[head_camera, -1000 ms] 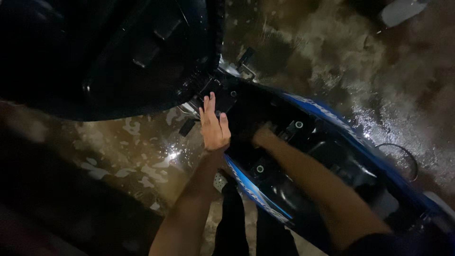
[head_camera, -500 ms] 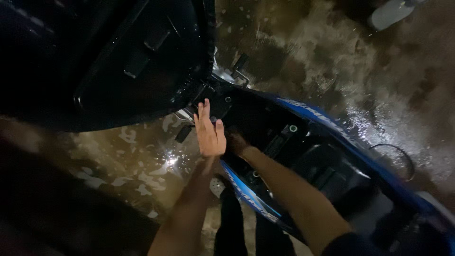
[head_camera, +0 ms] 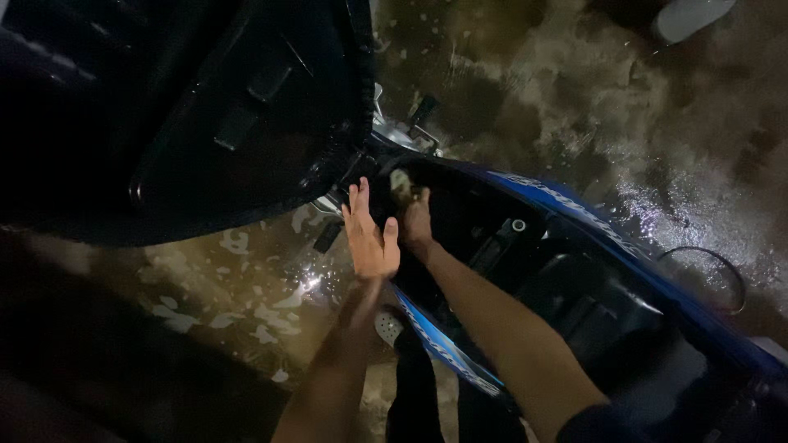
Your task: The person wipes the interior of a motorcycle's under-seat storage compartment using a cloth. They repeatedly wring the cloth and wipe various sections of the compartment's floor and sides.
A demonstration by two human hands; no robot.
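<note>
Down at the front end of a scooter's open under-seat compartment [head_camera: 525, 271], both hands are at work in poor light. The seat [head_camera: 189, 107] is tipped up on its hinge and fills the upper left of the view, its black underside facing the camera; it stands raised, it seems, so that the dark well beneath can be reached.

The left hand [head_camera: 371, 238] is held flat and open, fingers straight and close together, thumb a little apart, back of the hand toward the camera. It grips nothing. It lies at the near rim of the compartment, just below the seat hinge, and whether it actually presses on the rim or hovers just over it cannot be told. The forearm runs up from the bottom of the view, nearly straight.

The right hand [head_camera: 414, 217] reaches deeper, into the front corner of the well beside the left hand. Its fingers curl downward around or against something small and pale [head_camera: 402, 184], but the dimness hides whether they are closed on it. The right forearm comes in on a long diagonal from the lower right, crossing over the blue side panel [head_camera: 439, 344].

Wet, mottled ground [head_camera: 246, 287] shows to the left of the scooter, and more glistening floor lies beyond it at the upper right.
</note>
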